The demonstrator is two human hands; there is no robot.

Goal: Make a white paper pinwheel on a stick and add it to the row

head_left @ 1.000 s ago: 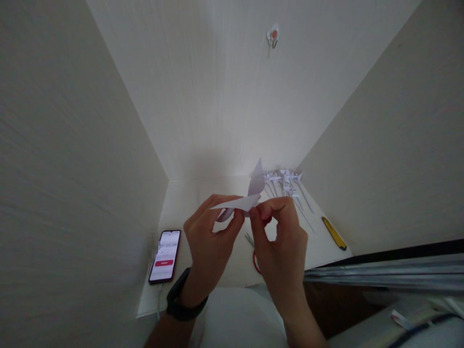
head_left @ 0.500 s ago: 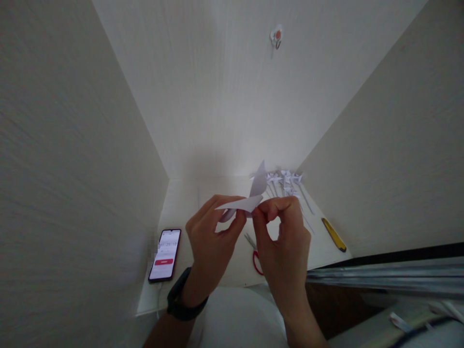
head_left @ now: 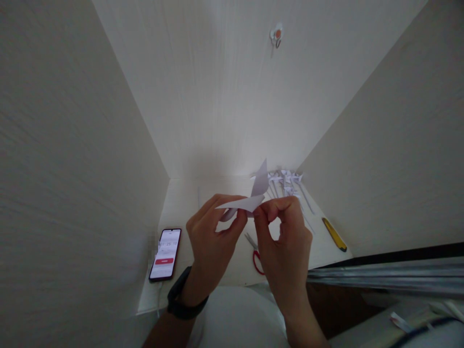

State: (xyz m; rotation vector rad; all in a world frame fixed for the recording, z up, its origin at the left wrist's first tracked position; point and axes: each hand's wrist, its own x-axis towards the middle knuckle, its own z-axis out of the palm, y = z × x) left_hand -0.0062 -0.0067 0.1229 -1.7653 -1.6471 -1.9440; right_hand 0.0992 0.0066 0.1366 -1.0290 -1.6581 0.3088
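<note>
Above the table, a white paper pinwheel (head_left: pixel 250 203) with curled, pointed blades is held between both hands. My left hand (head_left: pixel 216 232), with a dark band on its wrist, grips it from the left, thumb below and fingers behind. The thumb and index finger of my right hand (head_left: pixel 284 237) pinch at the pinwheel's right side; whatever lies between those fingertips is hidden. Red-handled scissors (head_left: pixel 257 261) lie on the table just below, partly covered by my right hand.
Several white paper pinwheels on sticks (head_left: pixel 286 178) lie at the back right. A yellow cutter knife (head_left: pixel 334 234) rests near the right wall. At the left is a lit phone (head_left: pixel 165 253) with a cable. A hook (head_left: pixel 277 36) is fixed on the back wall.
The pinwheel and both hands have shifted very slightly to the right. The grip of both hands looks the same.
</note>
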